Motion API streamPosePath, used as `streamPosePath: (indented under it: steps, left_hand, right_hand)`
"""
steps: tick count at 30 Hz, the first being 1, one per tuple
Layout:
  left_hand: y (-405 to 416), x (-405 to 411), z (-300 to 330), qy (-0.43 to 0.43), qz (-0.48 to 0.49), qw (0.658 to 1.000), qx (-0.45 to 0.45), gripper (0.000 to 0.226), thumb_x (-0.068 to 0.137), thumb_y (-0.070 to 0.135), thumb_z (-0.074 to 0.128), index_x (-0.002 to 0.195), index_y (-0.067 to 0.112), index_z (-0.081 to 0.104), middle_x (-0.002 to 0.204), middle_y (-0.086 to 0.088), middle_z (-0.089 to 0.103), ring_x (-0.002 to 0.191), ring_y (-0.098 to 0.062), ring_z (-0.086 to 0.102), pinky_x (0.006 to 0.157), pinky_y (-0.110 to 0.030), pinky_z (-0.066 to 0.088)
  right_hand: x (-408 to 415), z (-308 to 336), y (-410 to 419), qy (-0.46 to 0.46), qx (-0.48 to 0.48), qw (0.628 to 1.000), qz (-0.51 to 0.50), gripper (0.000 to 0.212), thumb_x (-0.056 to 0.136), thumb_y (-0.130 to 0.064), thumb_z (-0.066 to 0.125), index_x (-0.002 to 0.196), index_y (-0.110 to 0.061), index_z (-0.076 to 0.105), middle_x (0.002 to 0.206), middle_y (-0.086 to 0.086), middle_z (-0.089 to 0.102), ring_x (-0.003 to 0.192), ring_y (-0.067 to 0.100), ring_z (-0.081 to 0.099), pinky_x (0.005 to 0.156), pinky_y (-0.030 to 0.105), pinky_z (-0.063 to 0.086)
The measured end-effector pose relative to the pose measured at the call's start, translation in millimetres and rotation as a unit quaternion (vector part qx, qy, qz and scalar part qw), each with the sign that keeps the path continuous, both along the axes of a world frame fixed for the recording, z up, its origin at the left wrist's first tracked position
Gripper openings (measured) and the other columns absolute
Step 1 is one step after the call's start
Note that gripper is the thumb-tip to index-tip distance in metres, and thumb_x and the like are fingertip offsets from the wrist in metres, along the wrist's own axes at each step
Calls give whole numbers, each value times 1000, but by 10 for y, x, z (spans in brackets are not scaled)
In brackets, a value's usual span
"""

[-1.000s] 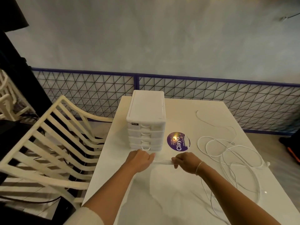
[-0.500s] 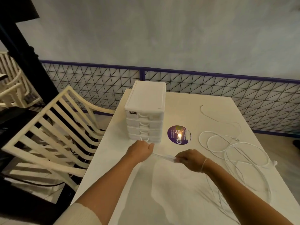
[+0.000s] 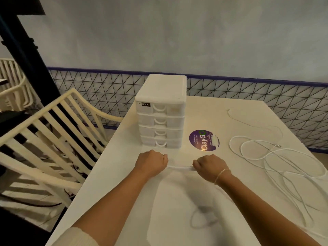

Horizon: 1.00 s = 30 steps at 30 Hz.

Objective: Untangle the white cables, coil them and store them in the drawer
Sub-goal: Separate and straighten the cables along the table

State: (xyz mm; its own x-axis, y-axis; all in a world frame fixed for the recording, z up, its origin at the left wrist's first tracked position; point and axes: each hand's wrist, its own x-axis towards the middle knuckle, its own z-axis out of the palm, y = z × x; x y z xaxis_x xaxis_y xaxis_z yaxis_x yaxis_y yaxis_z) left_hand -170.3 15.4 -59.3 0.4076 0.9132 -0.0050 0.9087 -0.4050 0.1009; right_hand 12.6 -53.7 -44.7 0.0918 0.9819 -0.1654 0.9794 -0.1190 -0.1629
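A short bundle of white cable (image 3: 179,168) is stretched between my two hands just above the table. My left hand (image 3: 152,162) grips its left end in a fist, and my right hand (image 3: 210,165) grips its right end. Directly behind them stands a white drawer unit (image 3: 162,112) with several drawers, all closed. A long white cable (image 3: 276,162) lies in loose tangled loops on the right side of the white table (image 3: 230,110), apart from my hands.
A round purple sticker (image 3: 204,140) lies flat on the table right of the drawer unit. A cream slatted chair (image 3: 51,137) stands close against the table's left edge. A black wire fence (image 3: 99,93) runs behind the table.
My view has shifted slightly. My hands have stayed in front of the drawer unit, and the bundle between them is now pulled level and taut.
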Motion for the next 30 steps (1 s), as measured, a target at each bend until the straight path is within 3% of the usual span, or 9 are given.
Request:
streamPosePath:
  steps: [5,9,12,16,18,20,23,26,30]
  left_hand:
    - [234,-54,-273,-71,55,996,-8,43,98,30,28,71,8,54,77,-8,54,75,-25,52,65,-28,36]
    - [169,-6,-430,-75,20,997,31,46,98,33,26,70,9,53,61,-1,45,71,-24,50,66,-28,36]
    - [181,3,-450,-70,-4,996,60,47,99,33,26,70,10,55,59,1,42,70,-22,48,65,-28,34]
    - [189,-78,-423,-56,15,997,52,49,99,32,26,84,6,64,82,-8,60,84,-26,57,70,-29,35]
    - [164,-118,-389,-47,13,998,47,49,99,32,26,88,5,65,90,-11,63,90,-28,59,72,-30,36]
    - [31,-130,-332,-30,-24,998,58,48,98,32,28,83,6,64,83,-11,60,86,-28,59,70,-28,35]
    - [-267,-125,-268,-14,-123,991,55,44,97,34,31,63,13,48,64,-4,49,68,-25,47,65,-28,33]
    - [-299,-220,-299,-19,-112,992,50,47,96,36,33,54,14,37,53,0,39,64,-22,44,60,-28,30]
    - [-309,-314,-378,-36,-36,996,73,44,98,32,30,77,9,61,73,-4,60,80,-25,57,67,-28,36]
  right_hand:
    - [-235,-210,-94,-55,74,991,97,45,98,-36,28,60,-15,42,72,9,53,67,23,46,56,26,33]
    - [-89,-317,11,-56,62,996,35,41,97,-36,30,74,-12,55,74,5,54,68,21,49,62,26,37]
    - [-63,-335,32,-62,90,994,-12,41,96,-35,31,71,-12,54,75,6,56,68,21,49,61,26,35]
    - [-434,-420,-205,-80,98,989,78,44,96,-35,30,71,-9,55,80,14,58,72,30,47,62,27,30]
    - [-462,-414,-254,-91,106,987,82,43,95,-34,31,63,-11,45,77,15,55,70,29,44,62,28,30]
    - [-296,-367,-203,-96,99,990,26,42,95,-34,31,60,-13,42,81,13,59,72,27,45,63,28,31]
    - [-91,-332,-172,-102,100,989,-37,40,94,-34,31,78,-13,61,93,9,66,74,24,48,64,27,33]
    - [-183,-377,-244,-112,106,988,-27,43,95,-34,30,89,-13,67,94,9,67,74,24,49,65,27,35]
    - [-339,-399,-350,-103,103,989,-8,43,96,-35,30,87,-11,65,91,9,65,75,23,52,68,29,40]
